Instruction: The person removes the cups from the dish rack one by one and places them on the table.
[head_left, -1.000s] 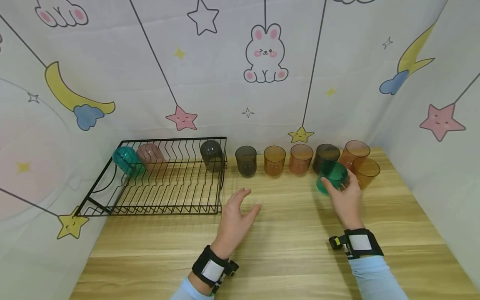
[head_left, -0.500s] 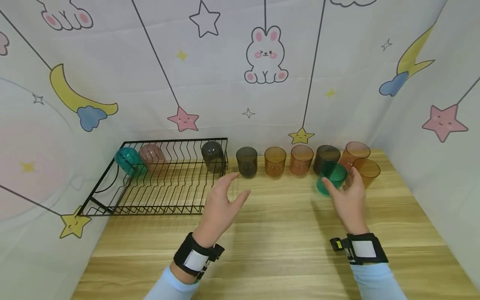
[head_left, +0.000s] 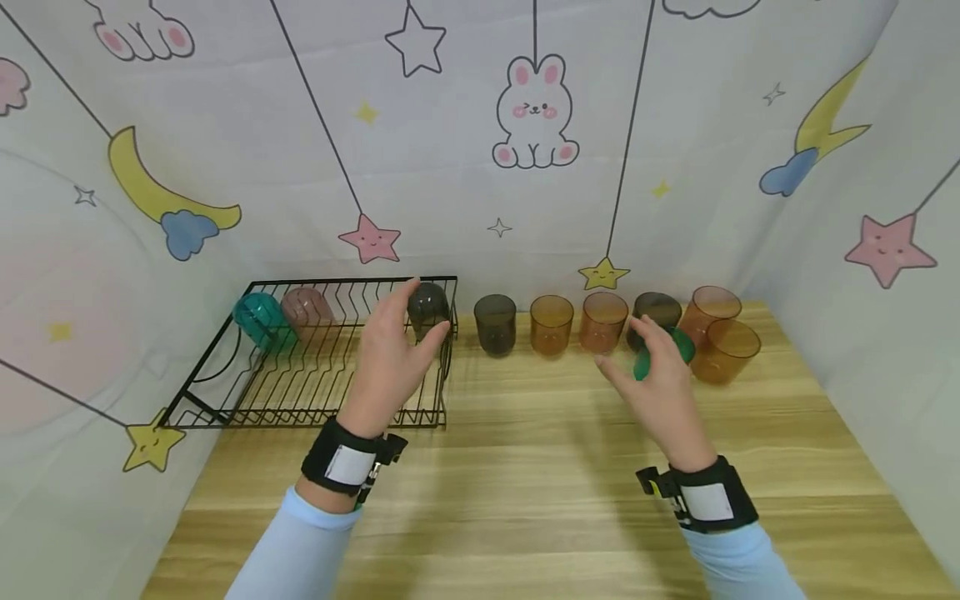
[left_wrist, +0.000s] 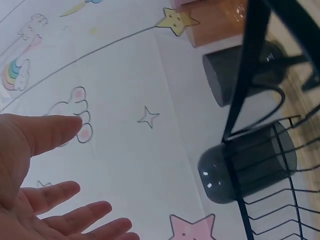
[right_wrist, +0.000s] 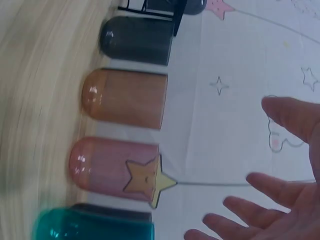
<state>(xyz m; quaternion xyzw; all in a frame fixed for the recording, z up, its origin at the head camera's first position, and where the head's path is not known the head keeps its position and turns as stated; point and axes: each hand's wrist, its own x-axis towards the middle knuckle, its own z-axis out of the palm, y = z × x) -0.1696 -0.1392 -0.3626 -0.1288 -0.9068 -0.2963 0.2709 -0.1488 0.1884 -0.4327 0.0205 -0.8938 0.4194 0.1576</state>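
Head view: left hand (head_left: 386, 365) and right hand (head_left: 658, 396) spread; the inverted dark-grey translucent cup (head_left: 429, 306) probably wants a wide, gentle grasp.

A rack (head_left: 204, 406) stands left on the surface (head_left: 525, 500), 2 cups (head_left: 258, 315) at its back left, 1 cup (head_left: 431, 307) back right. Rightward, 5 cups (head_left: 496, 327) line the backdrop (head_left: 450, 167), 2 more cups (head_left: 726, 356) before their right end.

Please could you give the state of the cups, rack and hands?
Left hand, empty
Right hand, empty
Green cup, upright
Rack, partly filled
Teal cup, upside down
Racked pink cup, upside down
Racked dark cup, upside down
Both amber cups, upright
Both pink table cups, upright
Both dark table cups, upright
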